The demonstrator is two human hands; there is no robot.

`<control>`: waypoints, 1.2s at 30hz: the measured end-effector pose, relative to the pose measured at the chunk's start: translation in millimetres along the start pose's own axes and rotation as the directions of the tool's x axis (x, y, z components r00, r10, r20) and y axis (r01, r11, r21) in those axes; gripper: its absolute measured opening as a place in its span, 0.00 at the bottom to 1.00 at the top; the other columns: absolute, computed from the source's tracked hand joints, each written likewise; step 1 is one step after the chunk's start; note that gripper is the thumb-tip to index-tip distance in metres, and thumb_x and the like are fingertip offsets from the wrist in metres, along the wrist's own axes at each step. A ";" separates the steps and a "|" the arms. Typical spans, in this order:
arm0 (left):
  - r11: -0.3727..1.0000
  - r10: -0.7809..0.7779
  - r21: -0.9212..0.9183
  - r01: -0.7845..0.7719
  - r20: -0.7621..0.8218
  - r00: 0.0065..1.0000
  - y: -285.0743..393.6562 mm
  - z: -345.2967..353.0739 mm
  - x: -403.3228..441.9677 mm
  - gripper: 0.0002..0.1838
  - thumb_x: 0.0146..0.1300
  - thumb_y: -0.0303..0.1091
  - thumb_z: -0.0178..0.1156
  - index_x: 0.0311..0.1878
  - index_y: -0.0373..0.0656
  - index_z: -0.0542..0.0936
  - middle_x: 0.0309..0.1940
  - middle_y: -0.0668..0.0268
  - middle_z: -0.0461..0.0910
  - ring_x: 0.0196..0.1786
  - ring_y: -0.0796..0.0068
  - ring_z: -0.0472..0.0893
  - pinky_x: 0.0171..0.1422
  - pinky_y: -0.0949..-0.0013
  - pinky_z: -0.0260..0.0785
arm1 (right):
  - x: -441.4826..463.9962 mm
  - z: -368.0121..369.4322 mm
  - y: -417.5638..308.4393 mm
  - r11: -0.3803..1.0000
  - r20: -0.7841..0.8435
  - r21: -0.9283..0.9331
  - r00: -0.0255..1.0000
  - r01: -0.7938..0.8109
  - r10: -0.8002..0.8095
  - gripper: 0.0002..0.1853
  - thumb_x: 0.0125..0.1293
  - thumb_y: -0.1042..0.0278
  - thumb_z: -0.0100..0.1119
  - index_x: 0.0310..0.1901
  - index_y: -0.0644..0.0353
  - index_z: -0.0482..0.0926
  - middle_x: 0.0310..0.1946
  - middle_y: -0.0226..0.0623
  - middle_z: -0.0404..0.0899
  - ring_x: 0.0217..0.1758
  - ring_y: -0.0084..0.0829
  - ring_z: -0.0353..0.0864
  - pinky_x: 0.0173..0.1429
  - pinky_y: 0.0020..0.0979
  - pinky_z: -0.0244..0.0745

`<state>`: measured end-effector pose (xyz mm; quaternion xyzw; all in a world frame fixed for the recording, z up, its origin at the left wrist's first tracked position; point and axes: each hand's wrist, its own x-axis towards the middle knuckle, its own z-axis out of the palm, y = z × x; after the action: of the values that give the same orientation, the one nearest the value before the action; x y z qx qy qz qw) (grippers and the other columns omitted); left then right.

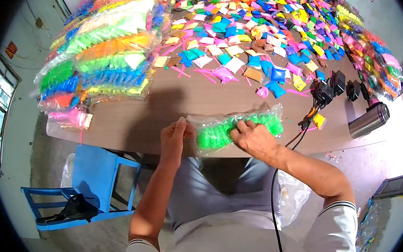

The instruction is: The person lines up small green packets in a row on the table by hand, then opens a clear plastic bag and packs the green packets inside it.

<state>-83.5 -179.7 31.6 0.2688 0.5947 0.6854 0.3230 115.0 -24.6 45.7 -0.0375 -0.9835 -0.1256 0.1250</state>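
Note:
A clear plastic bag (212, 137) with green packets inside lies near the front edge of the brown table (111, 126). At its left end, my left hand (176, 135) pinches the edge of the bag. My right hand (255, 139) rests on the middle of the bag with its fingers curled down onto the green packets. The fingertips of that hand are partly hidden, and I cannot make out what they grip, if anything.
Filled bags are stacked (115, 57) at the left. Many small colourful packets (234, 64) spread over the far side. At the right are black adapters with cables (323, 92) and a metal flask (369, 120). A blue chair (94, 177) stands at the lower left.

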 end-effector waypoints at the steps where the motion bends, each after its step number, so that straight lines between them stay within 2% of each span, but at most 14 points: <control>1: 0.999 0.004 0.036 -0.003 -0.036 0.999 4.5 1.1 -2.4 0.22 0.73 0.47 0.52 0.29 0.38 0.81 0.27 0.65 0.80 0.30 0.77 0.78 0.40 0.70 0.70 | -0.4 0.9 -0.2 1.000 0.003 -0.010 1.000 -0.001 0.001 0.06 0.51 0.70 0.58 0.32 0.56 0.75 0.29 0.36 0.72 0.32 0.32 0.79 0.26 0.28 0.75; 2: 0.999 0.006 0.040 -0.004 -0.037 0.999 7.5 2.0 -5.4 0.22 0.73 0.47 0.52 0.29 0.38 0.81 0.27 0.65 0.80 0.30 0.77 0.78 0.40 0.70 0.70 | -0.9 1.7 -0.4 1.000 0.006 -0.020 1.000 -0.002 0.003 0.06 0.51 0.70 0.58 0.32 0.56 0.75 0.29 0.36 0.72 0.32 0.32 0.79 0.26 0.28 0.75; 4: 0.948 0.095 0.313 -0.066 -0.077 0.992 10.2 2.3 -14.6 0.25 0.74 0.46 0.51 0.25 0.37 0.80 0.21 0.68 0.79 0.24 0.80 0.75 0.31 0.72 0.67 | -2.0 2.3 -0.9 1.000 -0.010 -0.013 1.000 -0.011 0.010 0.06 0.50 0.70 0.58 0.32 0.56 0.75 0.29 0.36 0.73 0.32 0.32 0.79 0.26 0.28 0.75; 8: 0.857 0.095 0.510 -0.070 -0.023 0.995 -13.8 -15.4 -47.1 0.26 0.74 0.45 0.49 0.24 0.36 0.78 0.17 0.63 0.77 0.21 0.76 0.75 0.29 0.68 0.66 | -2.4 -0.8 -2.2 0.999 -0.031 -0.001 0.999 -0.037 0.037 0.07 0.50 0.71 0.59 0.33 0.57 0.75 0.29 0.37 0.73 0.33 0.32 0.79 0.28 0.29 0.77; 10: 0.772 0.015 0.635 0.034 -0.071 0.997 -39.2 -23.6 -66.6 0.24 0.73 0.44 0.49 0.26 0.35 0.77 0.17 0.57 0.74 0.21 0.71 0.74 0.30 0.64 0.65 | -3.3 1.6 -1.3 1.000 -0.036 0.016 0.999 -0.023 0.024 0.07 0.49 0.71 0.59 0.33 0.57 0.75 0.29 0.37 0.73 0.33 0.33 0.79 0.28 0.28 0.77; 15: 0.748 0.031 0.663 0.037 -0.090 0.995 -56.6 -8.8 -81.2 0.23 0.72 0.44 0.50 0.27 0.34 0.77 0.16 0.55 0.72 0.20 0.69 0.72 0.30 0.61 0.64 | -4.5 3.8 0.0 0.999 -0.049 0.031 0.999 -0.018 0.020 0.07 0.49 0.72 0.58 0.32 0.56 0.74 0.29 0.35 0.73 0.34 0.33 0.80 0.29 0.29 0.78; 17: 0.750 0.050 0.661 0.017 -0.082 0.995 -63.2 -9.5 -78.7 0.22 0.72 0.43 0.50 0.27 0.34 0.77 0.16 0.56 0.71 0.20 0.70 0.71 0.29 0.62 0.64 | -7.6 6.5 5.3 0.978 0.019 0.194 0.997 -0.077 0.074 0.09 0.54 0.68 0.61 0.35 0.60 0.75 0.37 0.41 0.75 0.40 0.40 0.79 0.40 0.38 0.79; 18: 0.769 0.073 0.639 -0.010 -0.073 0.995 -68.9 -11.6 -76.3 0.22 0.72 0.43 0.50 0.27 0.34 0.76 0.16 0.57 0.71 0.20 0.72 0.70 0.28 0.63 0.63 | -10.4 2.0 5.2 0.979 0.019 0.189 0.997 -0.076 0.074 0.09 0.54 0.68 0.61 0.35 0.60 0.75 0.37 0.41 0.75 0.40 0.40 0.79 0.40 0.38 0.79; 20: 0.792 0.100 0.609 -0.047 -0.054 0.994 -81.5 -13.7 -70.4 0.22 0.72 0.42 0.51 0.26 0.34 0.76 0.15 0.58 0.71 0.20 0.74 0.69 0.28 0.64 0.63 | -22.4 -11.9 4.4 0.907 -0.091 0.399 0.979 -0.132 0.183 0.15 0.57 0.64 0.62 0.44 0.62 0.78 0.48 0.48 0.75 0.52 0.47 0.75 0.55 0.44 0.75; 21: 0.819 0.092 0.573 -0.027 -0.085 0.992 -84.2 -14.3 -71.0 0.22 0.72 0.42 0.50 0.26 0.34 0.76 0.15 0.60 0.71 0.21 0.76 0.69 0.27 0.65 0.62 | -29.6 -16.1 4.4 0.909 -0.086 0.393 0.979 -0.139 0.187 0.15 0.57 0.64 0.62 0.44 0.62 0.78 0.48 0.48 0.75 0.52 0.47 0.75 0.55 0.44 0.75; 24: 0.845 0.054 0.535 0.008 -0.100 0.994 -83.9 -13.6 -72.7 0.24 0.74 0.43 0.49 0.25 0.35 0.76 0.16 0.65 0.72 0.21 0.79 0.69 0.26 0.68 0.62 | -48.1 -21.5 -0.3 0.855 0.004 0.422 0.943 -0.303 0.332 0.21 0.62 0.57 0.62 0.53 0.60 0.80 0.61 0.57 0.68 0.65 0.56 0.64 0.69 0.48 0.62; 29: 0.883 0.059 0.470 0.013 -0.139 0.989 -90.4 -9.8 -71.0 0.23 0.74 0.41 0.48 0.25 0.36 0.75 0.16 0.67 0.72 0.21 0.80 0.69 0.26 0.69 0.61 | -67.0 -14.9 8.4 0.852 -0.087 0.298 0.877 -0.430 0.473 0.17 0.64 0.59 0.61 0.49 0.61 0.81 0.62 0.62 0.66 0.65 0.58 0.64 0.69 0.48 0.60; 31: 0.893 0.084 0.450 -0.009 -0.148 0.985 -91.7 -9.5 -71.1 0.23 0.74 0.41 0.48 0.24 0.35 0.75 0.16 0.67 0.72 0.21 0.80 0.69 0.27 0.69 0.62 | -69.9 -12.7 17.9 0.775 -0.015 0.439 0.859 -0.454 0.512 0.17 0.65 0.60 0.60 0.49 0.63 0.81 0.60 0.63 0.68 0.64 0.58 0.66 0.68 0.46 0.62; 36: 0.873 0.109 0.487 -0.033 -0.129 0.986 -85.1 -6.5 -74.9 0.23 0.74 0.40 0.47 0.24 0.35 0.75 0.16 0.66 0.72 0.21 0.79 0.70 0.27 0.68 0.62 | -75.7 6.5 27.2 0.737 0.087 0.530 0.891 -0.420 0.446 0.15 0.67 0.61 0.58 0.47 0.65 0.78 0.61 0.64 0.67 0.63 0.58 0.69 0.66 0.46 0.66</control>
<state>-29.4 -233.8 -52.3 0.3095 0.7595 0.5452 0.1737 189.5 0.1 26.8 -0.2259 -0.9396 0.1852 0.1785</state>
